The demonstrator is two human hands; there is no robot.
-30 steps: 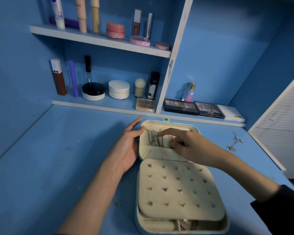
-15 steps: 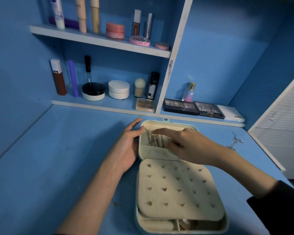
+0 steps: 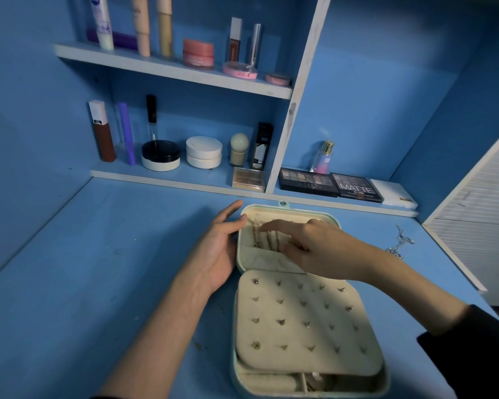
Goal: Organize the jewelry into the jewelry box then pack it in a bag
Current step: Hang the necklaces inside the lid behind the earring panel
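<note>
A pale green jewelry box point(image 3: 383, 378) lies open on the blue desk. Its cream earring panel point(image 3: 306, 321) holds several small studs. Chains point(image 3: 264, 239) hang inside the flat-lying lid point(image 3: 252, 262). My left hand point(image 3: 221, 249) rests flat against the lid's left edge, fingers apart. My right hand point(image 3: 314, 247) hovers over the lid with fingers stretched out toward the chains, holding nothing that I can see. A silver necklace point(image 3: 399, 241) lies loose on the desk to the right.
Shelves at the back carry cosmetics: tubes, jars point(image 3: 203, 151), a perfume bottle point(image 3: 323, 156) and eyeshadow palettes point(image 3: 307, 181). A white slatted panel point(image 3: 473, 214) borders the desk on the right. Blue walls close in the left and back.
My right hand has gone from pinched fingers at the lid's pocket to outstretched fingers, sliding left across the chains. My left hand has stayed in place.
</note>
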